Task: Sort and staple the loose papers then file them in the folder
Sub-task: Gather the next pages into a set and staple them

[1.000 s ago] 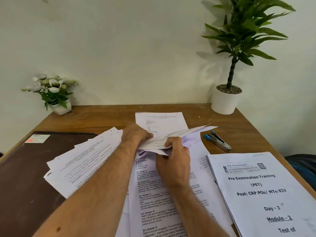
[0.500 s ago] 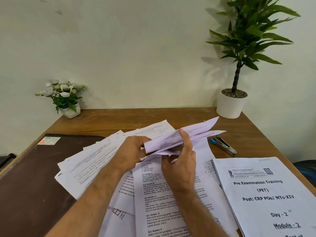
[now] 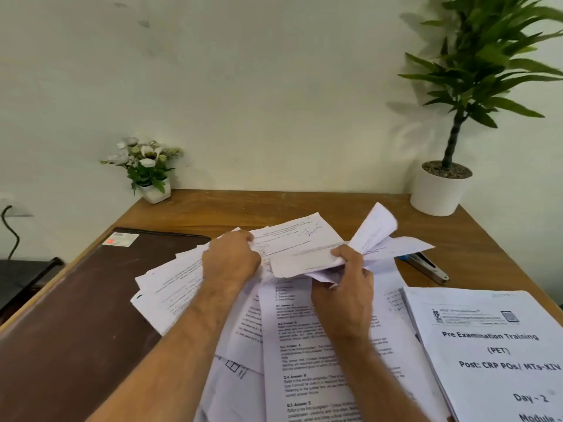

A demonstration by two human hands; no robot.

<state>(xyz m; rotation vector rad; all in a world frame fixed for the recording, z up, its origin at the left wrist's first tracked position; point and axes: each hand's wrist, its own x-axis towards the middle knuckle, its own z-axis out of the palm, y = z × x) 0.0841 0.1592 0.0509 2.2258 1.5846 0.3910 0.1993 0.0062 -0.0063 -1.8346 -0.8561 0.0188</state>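
Pale plaster wall backs a brown wooden tabletop (image 3: 304, 205) strewn with loose white printed papers (image 3: 304, 345). At its left lies a dark brown leather-look folder (image 3: 91, 315), closed and flat, with a small white label at its far corner. The left hand (image 3: 231, 263) has its fingers curled over the far edge of a fanned spread of sheets (image 3: 170, 290), pressing down on them. The right hand (image 3: 347, 281) grips a crumpled bundle of white sheets (image 3: 365, 245), thumb on top, lifted above the papers below. Just beyond that bundle, on bare wood, lies a grey metal stapler with a blue end (image 3: 426, 266). A thick white printed booklet headed "Pre Examination Training" (image 3: 493, 354) sits at the near right. A tall green plant in a white pot (image 3: 438, 190) stands at the far right corner, a small white flower pot (image 3: 152, 175) at the far left.
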